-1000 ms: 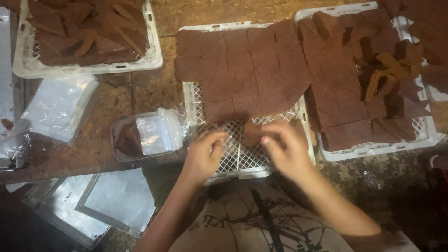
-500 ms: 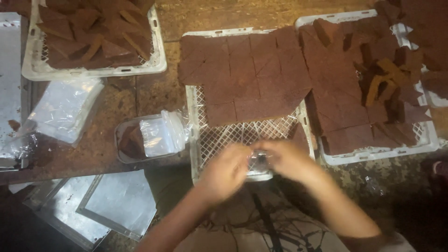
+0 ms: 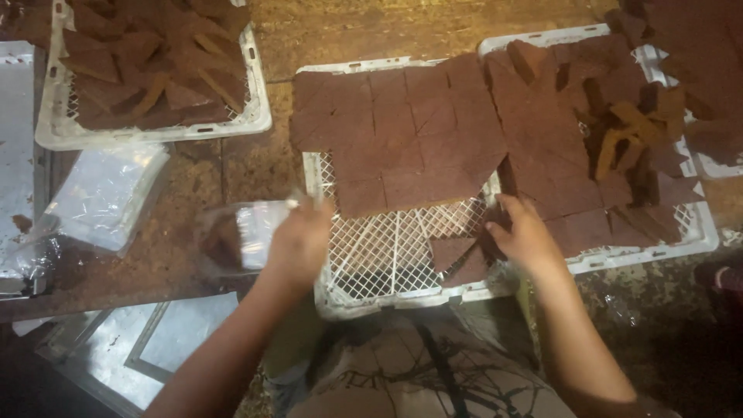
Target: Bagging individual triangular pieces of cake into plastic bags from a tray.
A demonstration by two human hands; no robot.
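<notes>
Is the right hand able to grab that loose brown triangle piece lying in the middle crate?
Probably yes. The right hand rests just beside the triangle piece on the bare mesh of the middle crate, with nothing between them.

Reddish-brown slabs (image 3: 402, 131), scored in squares and diagonals, are seen on a white lattice tray (image 3: 387, 255). At nine o'clock, clear bags (image 3: 104, 197) are stacked on a mottled brown surface (image 3: 255, 166). Orange-tan strips (image 3: 627, 139) are seen at two o'clock.
</notes>
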